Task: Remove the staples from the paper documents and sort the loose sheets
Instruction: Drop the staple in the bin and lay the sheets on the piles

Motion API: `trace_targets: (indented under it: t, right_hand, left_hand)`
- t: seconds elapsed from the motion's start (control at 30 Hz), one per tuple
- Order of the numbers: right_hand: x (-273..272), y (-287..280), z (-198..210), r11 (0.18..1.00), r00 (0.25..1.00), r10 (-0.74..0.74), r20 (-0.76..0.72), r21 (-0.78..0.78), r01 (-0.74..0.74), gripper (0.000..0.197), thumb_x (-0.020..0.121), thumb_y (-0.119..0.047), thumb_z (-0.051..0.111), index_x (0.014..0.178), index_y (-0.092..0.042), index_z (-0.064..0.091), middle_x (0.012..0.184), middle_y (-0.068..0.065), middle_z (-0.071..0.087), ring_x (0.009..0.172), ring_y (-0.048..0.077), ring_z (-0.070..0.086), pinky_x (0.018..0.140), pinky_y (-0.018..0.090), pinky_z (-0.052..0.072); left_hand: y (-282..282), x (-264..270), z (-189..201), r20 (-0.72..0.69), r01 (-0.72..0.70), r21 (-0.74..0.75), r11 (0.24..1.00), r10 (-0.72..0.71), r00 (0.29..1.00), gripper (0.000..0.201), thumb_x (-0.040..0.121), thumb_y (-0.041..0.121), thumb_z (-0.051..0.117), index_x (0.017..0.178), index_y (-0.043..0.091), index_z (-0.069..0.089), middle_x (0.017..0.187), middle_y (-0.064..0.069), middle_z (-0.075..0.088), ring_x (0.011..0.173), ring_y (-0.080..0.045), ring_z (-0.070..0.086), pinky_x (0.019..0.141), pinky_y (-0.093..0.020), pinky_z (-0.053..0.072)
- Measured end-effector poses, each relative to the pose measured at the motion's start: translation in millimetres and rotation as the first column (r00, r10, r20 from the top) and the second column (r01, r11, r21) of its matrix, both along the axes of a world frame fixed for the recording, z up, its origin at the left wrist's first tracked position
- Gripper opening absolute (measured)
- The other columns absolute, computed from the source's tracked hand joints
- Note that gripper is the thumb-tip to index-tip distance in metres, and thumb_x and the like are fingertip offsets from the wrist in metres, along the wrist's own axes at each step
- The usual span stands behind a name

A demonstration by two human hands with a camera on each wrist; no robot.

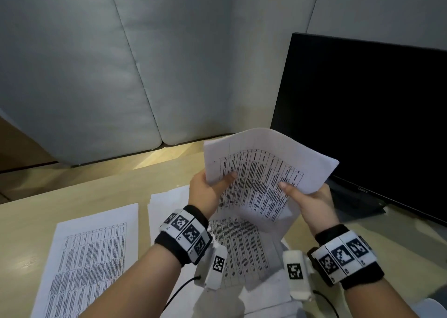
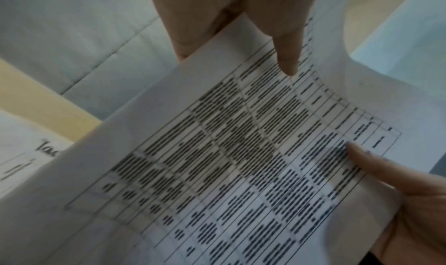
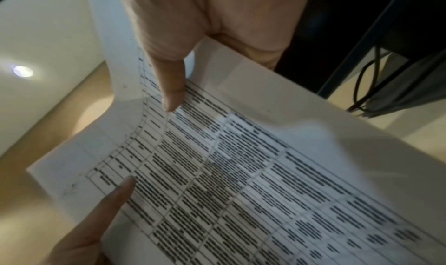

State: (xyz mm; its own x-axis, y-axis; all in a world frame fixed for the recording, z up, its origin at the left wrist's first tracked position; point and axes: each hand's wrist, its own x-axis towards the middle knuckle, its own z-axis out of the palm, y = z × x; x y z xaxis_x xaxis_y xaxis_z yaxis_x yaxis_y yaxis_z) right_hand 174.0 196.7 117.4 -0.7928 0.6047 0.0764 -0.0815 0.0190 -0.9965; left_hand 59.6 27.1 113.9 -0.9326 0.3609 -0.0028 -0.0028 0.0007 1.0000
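Note:
I hold a stapled paper document [image 1: 263,172], printed with a dense table, up above the desk with both hands. My left hand [image 1: 209,190] grips its left edge, thumb on the printed page. On the right edge my right hand [image 1: 308,200] pinches it the same way. The top part of the document curls backward, away from me. In the left wrist view the document [image 2: 229,164] fills the frame, my left thumb [image 2: 286,59] pressing on it. The right wrist view shows the same page [image 3: 241,173] under my right thumb [image 3: 172,91]. No staple is visible.
A loose printed sheet [image 1: 89,257] lies on the desk [image 1: 36,211] at the left. A stack of sheets [image 1: 169,201] lies in the middle, and another printed sheet [image 1: 239,250] sits under my wrists. A dark monitor [image 1: 367,124] stands at the right. Grey partition panels [image 1: 96,63] close off the back.

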Motion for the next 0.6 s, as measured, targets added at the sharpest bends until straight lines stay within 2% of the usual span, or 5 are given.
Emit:
trace_targets:
  t: [0.23,0.4,0.47,0.53,0.6]
  right_hand:
    - [9,-4,14,0.994,0.987,-0.105,-0.125,-0.038,0.101,0.023,0.077,-0.002,0.068,0.083,-0.024,0.067,0.08,-0.015,0.073,0.081,0.0,0.068,0.069,0.013,0.053]
    - [-4,-4,-2,0.984,0.984,-0.175,0.03,0.009,0.175,0.015,0.08,-0.002,0.068,0.086,-0.016,0.067,0.069,-0.018,0.07,0.072,-0.008,0.065,0.072,0.011,0.053]
    - [-14,-2,2,0.984,0.983,-0.175,0.056,0.028,0.174,0.012,0.082,-0.005,0.067,0.093,-0.01,0.067,0.072,-0.015,0.068,0.067,-0.008,0.064,0.063,0.004,0.049]
    - [-20,3,7,0.98,0.978,-0.195,0.079,0.055,0.191,0.007,0.084,-0.007,0.066,0.091,-0.008,0.067,0.076,-0.005,0.067,0.067,0.005,0.065,0.062,0.008,0.05]
    - [-23,9,6,0.975,0.967,-0.214,0.139,0.093,0.202,0.005,0.084,-0.012,0.067,0.083,-0.007,0.067,0.079,0.007,0.07,0.07,0.023,0.066,0.076,0.027,0.056]
  left_hand:
    - [-3,7,17,-0.088,0.042,0.134,0.99,-0.03,0.996,0.005,0.081,0.023,0.061,0.083,0.024,0.066,0.083,0.005,0.069,0.08,-0.008,0.065,0.067,-0.021,0.054]
    - [3,3,-2,-0.042,0.038,-0.024,0.999,-0.039,0.998,0.011,0.085,0.027,0.06,0.093,0.02,0.063,0.091,0.006,0.067,0.088,-0.012,0.063,0.066,-0.014,0.052]
    - [7,1,-5,-0.063,0.032,-0.08,0.996,-0.037,0.997,0.011,0.088,0.027,0.057,0.095,0.02,0.061,0.091,0.004,0.066,0.086,-0.012,0.06,0.067,-0.015,0.05]
    - [9,0,-3,-0.102,0.014,-0.123,0.992,-0.027,0.994,0.012,0.091,0.026,0.053,0.092,0.016,0.06,0.089,-0.001,0.064,0.082,-0.013,0.057,0.071,-0.022,0.048]
    - [10,-2,-5,-0.097,0.001,-0.136,0.991,-0.015,0.995,0.012,0.092,0.024,0.052,0.091,0.016,0.06,0.087,-0.001,0.063,0.08,-0.012,0.057,0.071,-0.021,0.047]
